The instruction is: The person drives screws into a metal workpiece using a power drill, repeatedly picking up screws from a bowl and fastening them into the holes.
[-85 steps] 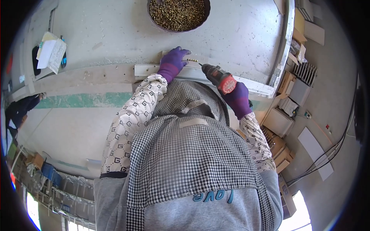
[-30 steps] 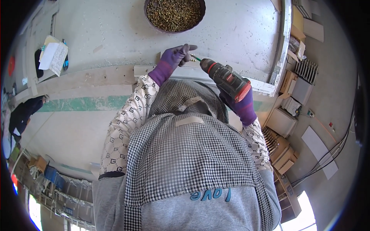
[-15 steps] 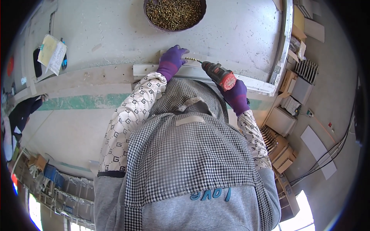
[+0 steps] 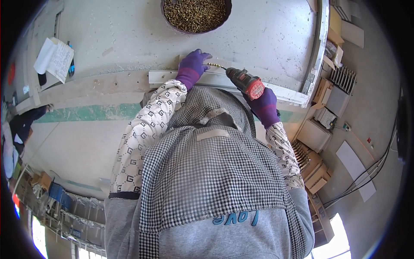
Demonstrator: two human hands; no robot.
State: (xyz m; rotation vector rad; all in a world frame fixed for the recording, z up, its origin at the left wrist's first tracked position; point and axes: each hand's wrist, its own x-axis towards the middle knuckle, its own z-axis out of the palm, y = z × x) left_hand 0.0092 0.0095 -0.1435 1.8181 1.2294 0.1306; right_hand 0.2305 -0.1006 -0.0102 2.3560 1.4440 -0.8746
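My left hand [image 4: 193,69], in a purple glove, rests over a pale metal rail [image 4: 161,77] at the bench's near edge. Its fingers are apart, around the tip of a row of small brass-coloured pieces [image 4: 214,65]; whether they touch the tip is too small to tell. That row lines up with the nose of a black and red cordless drill [image 4: 245,82], pointing left. Gripping the drill from behind and below is my right hand [image 4: 265,108], also in a purple glove; its fingers are partly hidden by the drill body.
A dark round bowl [image 4: 230,17] full of small brass-coloured pieces stands at the far side of the bench [image 4: 116,39]. Papers [image 4: 60,60] lie at left over a dark object, beside a blue tool [image 4: 71,64]. A metal rail [image 4: 317,56] bounds the right. Another person [image 4: 26,125] is far left.
The papers at left have shifted and a page has curled leftward, covering more of the dark object. My hands and the drill have hardly moved.
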